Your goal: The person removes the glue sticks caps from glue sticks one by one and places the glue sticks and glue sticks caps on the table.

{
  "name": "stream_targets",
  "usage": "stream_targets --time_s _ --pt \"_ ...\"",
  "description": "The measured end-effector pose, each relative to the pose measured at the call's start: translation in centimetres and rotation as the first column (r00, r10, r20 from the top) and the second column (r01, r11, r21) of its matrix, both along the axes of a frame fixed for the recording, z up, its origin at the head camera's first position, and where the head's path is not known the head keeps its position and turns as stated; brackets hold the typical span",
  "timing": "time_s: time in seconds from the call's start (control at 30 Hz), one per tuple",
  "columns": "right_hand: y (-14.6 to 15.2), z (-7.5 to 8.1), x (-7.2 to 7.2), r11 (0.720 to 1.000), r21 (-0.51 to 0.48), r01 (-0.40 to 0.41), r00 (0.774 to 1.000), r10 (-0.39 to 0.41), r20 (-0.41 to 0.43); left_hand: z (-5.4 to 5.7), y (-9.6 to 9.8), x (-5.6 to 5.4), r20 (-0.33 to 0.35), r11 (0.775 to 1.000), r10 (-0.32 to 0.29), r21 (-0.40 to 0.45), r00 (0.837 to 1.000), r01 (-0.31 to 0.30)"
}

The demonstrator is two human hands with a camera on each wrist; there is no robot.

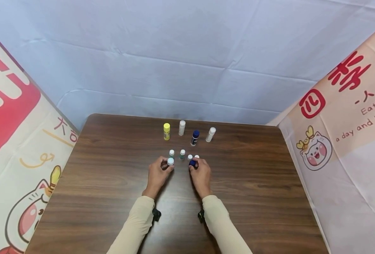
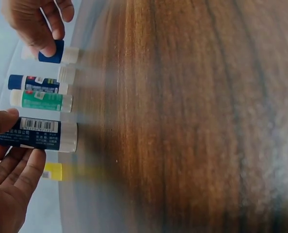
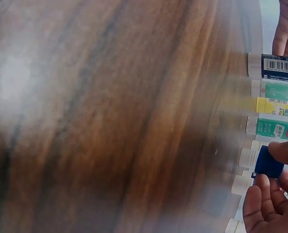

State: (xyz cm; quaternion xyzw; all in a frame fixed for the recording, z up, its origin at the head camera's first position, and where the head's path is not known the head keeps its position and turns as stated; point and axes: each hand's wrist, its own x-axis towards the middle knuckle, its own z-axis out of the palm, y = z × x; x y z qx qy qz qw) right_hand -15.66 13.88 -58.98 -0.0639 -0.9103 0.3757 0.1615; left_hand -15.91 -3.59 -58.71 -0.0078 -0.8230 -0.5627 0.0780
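My left hand (image 1: 156, 173) grips an upright navy glue stick (image 2: 37, 133) with a white base, its pale top showing in the head view. My right hand (image 1: 201, 174) pinches a short blue cap (image 3: 269, 162) between thumb and fingers. Just beyond the right hand are two small white pieces, a left one (image 1: 190, 156) and a right one (image 1: 197, 156), partly hidden by the fingers. Between the hands and slightly farther back stands a green glue stick (image 1: 182, 154) with a white top; another green one (image 1: 171, 153) is just behind the left hand's stick.
A back row of upright sticks stands farther off: a yellow glue stick (image 1: 166, 131), a white stick (image 1: 182, 128), a blue-capped navy glue stick (image 1: 195, 138) and a tilted-looking white stick (image 1: 210, 134). The brown wooden table (image 1: 254, 183) meets pale cloth at its back.
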Motion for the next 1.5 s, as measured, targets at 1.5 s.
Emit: stream_targets --time_s 1.5 --pt "-0.1 -1.3 -0.7 0.992 0.073 -0.108 0.994 0.107 0.013 -0.4 -0.2 -0.3 0.049 0.999 0.001 0.033 0.999 -0.003"
